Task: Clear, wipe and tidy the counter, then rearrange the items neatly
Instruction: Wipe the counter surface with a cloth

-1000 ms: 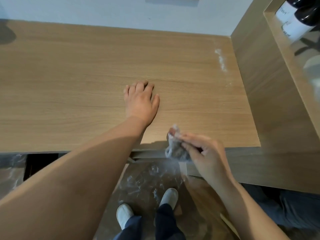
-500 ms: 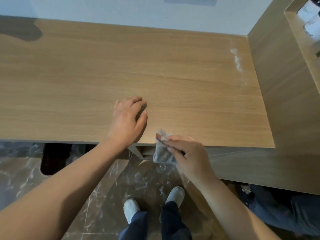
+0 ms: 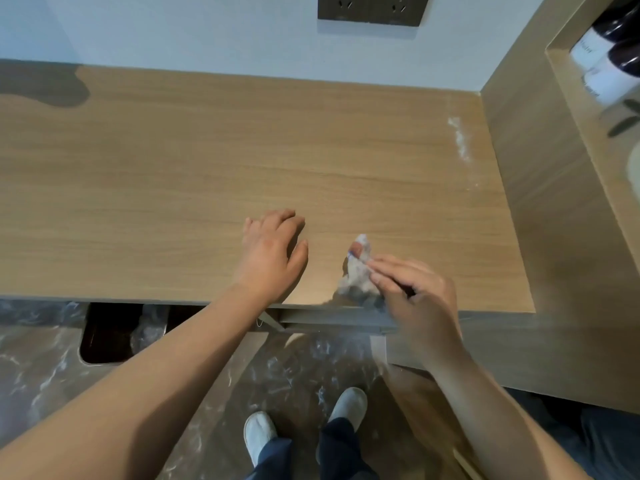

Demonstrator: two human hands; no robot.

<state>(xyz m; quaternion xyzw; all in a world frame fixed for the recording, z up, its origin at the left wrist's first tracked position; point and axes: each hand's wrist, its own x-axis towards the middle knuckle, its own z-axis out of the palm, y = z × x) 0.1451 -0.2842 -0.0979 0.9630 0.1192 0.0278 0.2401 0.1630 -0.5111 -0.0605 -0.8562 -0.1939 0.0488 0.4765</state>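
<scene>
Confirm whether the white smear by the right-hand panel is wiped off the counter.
No, the white smear lies on the counter, far from the crumpled wipe.

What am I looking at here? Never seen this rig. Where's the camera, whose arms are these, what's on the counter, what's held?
No robot here: a person wears a wide-angle camera on the head, looking forward and down. That is the only view. The arms are the wearer's own, and the white slippers show below on the marble floor.

The left hand rests on the light wooden counter and holds nothing. The right hand pinches a crumpled grey-white cloth near the counter's front edge. A white powdery smear lies near the counter's right end, not yet wiped.

Dark bottles with white labels show at upper right, and a dark socket plate sits on the wall.
</scene>
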